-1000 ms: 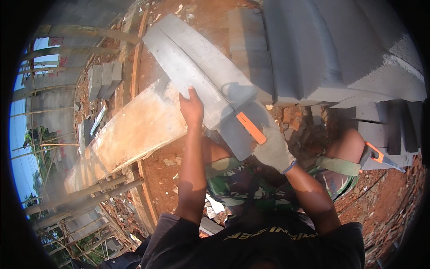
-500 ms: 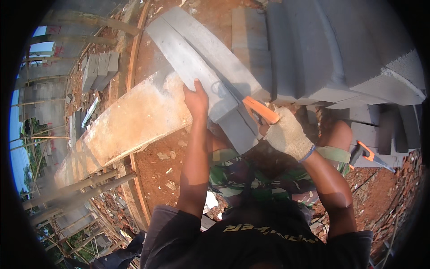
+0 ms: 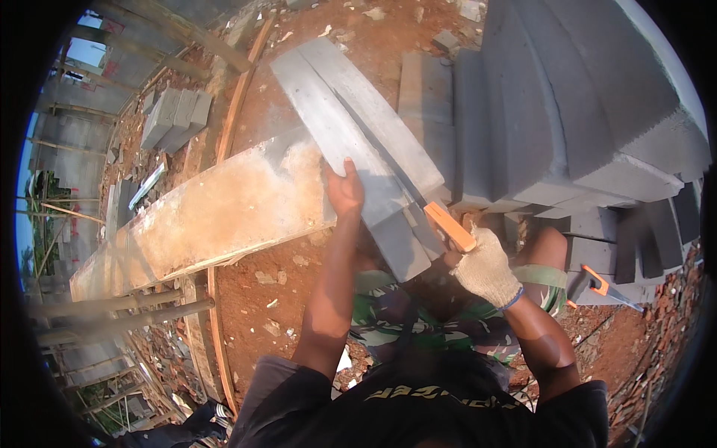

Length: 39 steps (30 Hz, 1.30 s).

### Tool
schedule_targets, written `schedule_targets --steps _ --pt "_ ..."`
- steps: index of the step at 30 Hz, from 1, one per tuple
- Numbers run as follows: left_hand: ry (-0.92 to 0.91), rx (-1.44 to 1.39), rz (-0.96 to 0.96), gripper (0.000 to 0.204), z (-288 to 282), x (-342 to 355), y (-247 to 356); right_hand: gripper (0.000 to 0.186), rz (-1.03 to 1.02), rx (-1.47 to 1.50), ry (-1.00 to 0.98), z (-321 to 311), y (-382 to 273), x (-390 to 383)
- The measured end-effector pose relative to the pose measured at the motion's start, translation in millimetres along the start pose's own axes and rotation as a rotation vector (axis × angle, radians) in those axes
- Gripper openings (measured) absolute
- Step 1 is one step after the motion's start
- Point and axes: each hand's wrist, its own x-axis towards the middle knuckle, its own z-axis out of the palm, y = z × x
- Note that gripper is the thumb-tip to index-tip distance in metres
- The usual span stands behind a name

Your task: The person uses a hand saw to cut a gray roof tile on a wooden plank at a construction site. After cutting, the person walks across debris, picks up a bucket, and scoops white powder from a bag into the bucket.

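Two long grey concrete blocks lie side by side in front of me, a dark gap between them: a left block (image 3: 336, 142) and a right block (image 3: 381, 119). A shorter grey piece (image 3: 401, 246) lies at their near end, by my knees. My bare left hand (image 3: 344, 188) grips the left block's side edge, thumb on top; its other fingers are partly hidden. In a knitted glove, my right hand (image 3: 484, 265) is closed round an orange-handled tool (image 3: 450, 227) at the blocks' near end. I cannot make out its blade or working end.
A dusty wooden board (image 3: 231, 201) stretches to the left. Stacked grey blocks (image 3: 515, 127) stand at the right. An orange-and-black handsaw (image 3: 603, 286) lies beyond my right knee. More blocks (image 3: 175, 119) and bamboo poles (image 3: 127, 308) are on the left, over reddish soil (image 3: 250, 321).
My right hand has drawn the orange handle slightly toward me, and the handle's angle has changed. My left hand stays on the block. The whole view has shifted a little.
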Motion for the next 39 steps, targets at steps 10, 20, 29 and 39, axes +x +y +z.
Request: schedule_targets --steps 10,20,29,39 --pt "0.015 0.015 0.021 0.060 -0.2 -0.1 4.3 0.021 -0.145 -0.025 0.074 5.6 3.7 11.8" --pt "-0.082 -0.009 -0.257 0.059 -7.4 7.8 26.7 0.021 0.158 0.112 -0.090 12.4 -35.2 76.6" --pt "0.088 0.012 -0.219 0.060 3.2 17.3 44.5 0.020 0.275 0.128 -0.171 9.5 -67.0 131.5" --pt "-0.032 0.064 -0.326 0.064 -5.4 18.8 48.4 0.018 0.264 0.104 -0.112 55.6 -60.9 170.5"
